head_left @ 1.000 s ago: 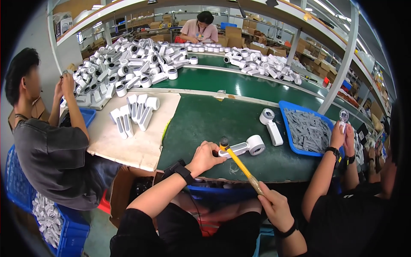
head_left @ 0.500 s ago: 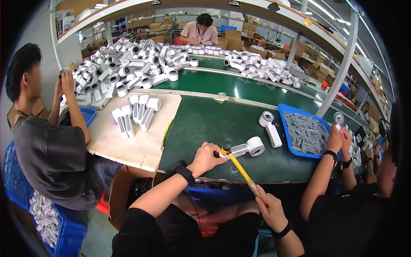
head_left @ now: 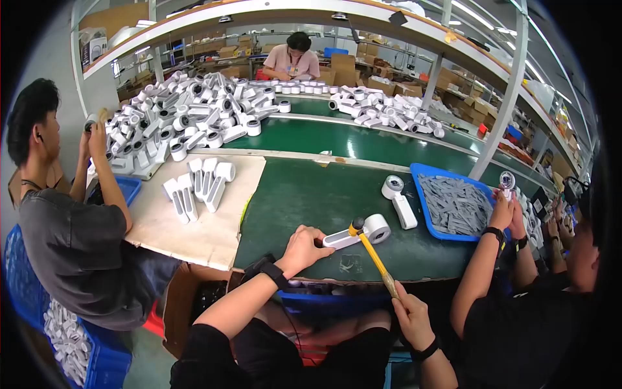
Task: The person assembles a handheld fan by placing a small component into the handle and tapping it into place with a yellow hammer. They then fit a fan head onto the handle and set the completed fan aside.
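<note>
My left hand (head_left: 303, 251) pinches the handle end of a white handheld device with a round head (head_left: 376, 229), which lies on the green table (head_left: 311, 194). A grey strip runs along that handle. My right hand (head_left: 413, 318) is wrapped round the lower end of a hammer (head_left: 374, 257) with a yellow shaft and a dark head. The hammer head is over the device's handle, close to the round head; whether it touches I cannot tell. A second white device (head_left: 400, 202) lies a little beyond, towards the blue tray.
A blue tray (head_left: 422, 223) of grey strips stands on the right, beside a co-worker's hands (head_left: 508, 211). Several white devices (head_left: 201, 185) rest on cardboard (head_left: 223, 249) at left. Behind lies a large heap of devices (head_left: 175, 117). Another person (head_left: 71, 220) sits at left.
The hammer head has moved along the device's handle, away from my left fingers and towards the round head. My left hand keeps hold of the handle end. The whole view has shifted slightly.
</note>
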`<state>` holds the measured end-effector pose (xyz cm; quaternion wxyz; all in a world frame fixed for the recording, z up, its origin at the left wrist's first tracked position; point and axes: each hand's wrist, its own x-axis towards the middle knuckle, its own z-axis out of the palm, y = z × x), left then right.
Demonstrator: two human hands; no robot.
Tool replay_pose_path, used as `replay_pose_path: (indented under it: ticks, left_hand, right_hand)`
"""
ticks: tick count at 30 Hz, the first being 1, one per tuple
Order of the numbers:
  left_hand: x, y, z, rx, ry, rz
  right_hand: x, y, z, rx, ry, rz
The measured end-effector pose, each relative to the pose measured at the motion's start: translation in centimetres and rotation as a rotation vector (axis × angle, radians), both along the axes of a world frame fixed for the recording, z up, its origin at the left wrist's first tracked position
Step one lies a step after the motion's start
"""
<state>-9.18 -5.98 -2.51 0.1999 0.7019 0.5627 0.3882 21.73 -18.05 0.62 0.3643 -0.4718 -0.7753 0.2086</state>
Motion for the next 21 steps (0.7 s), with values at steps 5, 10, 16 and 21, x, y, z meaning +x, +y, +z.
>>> replay_pose_path:
  ticks: [5,10,16,21]
  left_hand:
    - [0.3,0.5,-0.1,0.008,0.037,-0.006]
    - [-0.2,1.3,-0.6,-0.013,0.056,-0.054]
    - [-0.3,0.0,2.8,-0.627,-0.783,-0.195]
    - [-2.5,-1.0,1.8,-0.907,-1.241,-0.266]
  right_hand:
    - [0.8,0.2,0.2,0.102,0.085,-0.077]
    - [1.0,1.5,-0.1,0.029,0.031,-0.052]
    - [2.0,-0.6,-0.1,-0.229,0.394,-0.123]
    - [2.2,-1.1,-1.0,-0.245,0.323,-0.028]
